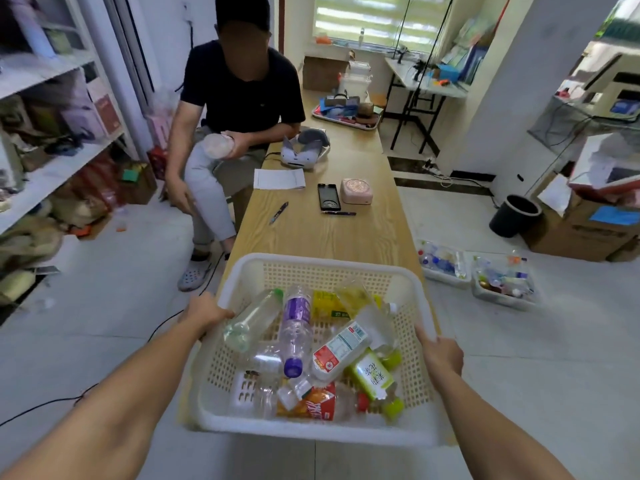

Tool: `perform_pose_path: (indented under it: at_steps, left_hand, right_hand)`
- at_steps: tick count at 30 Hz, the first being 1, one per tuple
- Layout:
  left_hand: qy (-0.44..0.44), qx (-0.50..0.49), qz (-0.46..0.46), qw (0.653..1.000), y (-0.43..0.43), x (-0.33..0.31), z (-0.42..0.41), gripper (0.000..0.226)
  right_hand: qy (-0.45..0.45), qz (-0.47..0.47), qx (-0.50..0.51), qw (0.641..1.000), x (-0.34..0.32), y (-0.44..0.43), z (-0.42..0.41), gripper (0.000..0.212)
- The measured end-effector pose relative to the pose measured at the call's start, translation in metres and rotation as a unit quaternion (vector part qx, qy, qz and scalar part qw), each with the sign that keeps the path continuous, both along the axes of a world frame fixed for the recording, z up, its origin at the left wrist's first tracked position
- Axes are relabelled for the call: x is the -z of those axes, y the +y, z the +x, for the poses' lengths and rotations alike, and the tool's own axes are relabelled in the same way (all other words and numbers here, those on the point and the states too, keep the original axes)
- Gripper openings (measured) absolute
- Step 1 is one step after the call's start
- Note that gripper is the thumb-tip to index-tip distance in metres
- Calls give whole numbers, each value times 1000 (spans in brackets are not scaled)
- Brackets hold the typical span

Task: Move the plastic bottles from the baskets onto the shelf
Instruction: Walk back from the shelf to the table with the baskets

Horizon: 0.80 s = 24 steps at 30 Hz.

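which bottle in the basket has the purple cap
The clear bottle with the purple label, left of centre; other visible caps are green, white or red.

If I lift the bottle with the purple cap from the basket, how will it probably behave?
The purple-cap bottle looks clear and empty, so probably light and easy to dent. It is round and lies on its side over other bottles, so it may roll if nudged. The cap is on, which likely keeps it somewhat stiff.

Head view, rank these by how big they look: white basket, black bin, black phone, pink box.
1. white basket, largest, though also nearest the camera.
2. black bin.
3. black phone and pink box look about alike; not ranked.
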<state>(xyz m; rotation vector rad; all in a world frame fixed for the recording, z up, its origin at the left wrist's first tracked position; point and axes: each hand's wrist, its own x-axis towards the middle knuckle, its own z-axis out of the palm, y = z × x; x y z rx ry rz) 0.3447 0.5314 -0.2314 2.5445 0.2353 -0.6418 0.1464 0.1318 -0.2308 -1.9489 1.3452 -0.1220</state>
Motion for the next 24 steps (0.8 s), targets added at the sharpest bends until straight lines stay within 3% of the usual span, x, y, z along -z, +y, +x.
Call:
perform_pose_path:
  at_steps: [9,12,15,17,20,22,24]
  left_hand:
    - [50,3,-8,999,-11,6,30,39]
    - [88,100,55,990,-15,-12,35,35]
    - [-47,245,211,945,-22,-36,41,45]
    - [-189,307,256,897,-31,-46,39,46]
    - [-302,419,203,832,-50,-41,24,54]
    - [-302,502,169,792,-60,-28,9,64]
    - [-291,562,171,755,-69,-15,-1,71]
  right_hand:
    - [16,1,-24,1000,15,-17,37,53]
    - [33,-6,-58,998,14,-22,47,57]
    - [89,-42,-74,992,9,-18,49,60]
    - [133,-148,-95,975,3,-11,52,56]
    - [47,-361,-201,909,-1,-2,58,51]
    - [-89,-464,-322,821,5,8,60,56]
    - [-161,-517,-440,716,10,24,58,69]
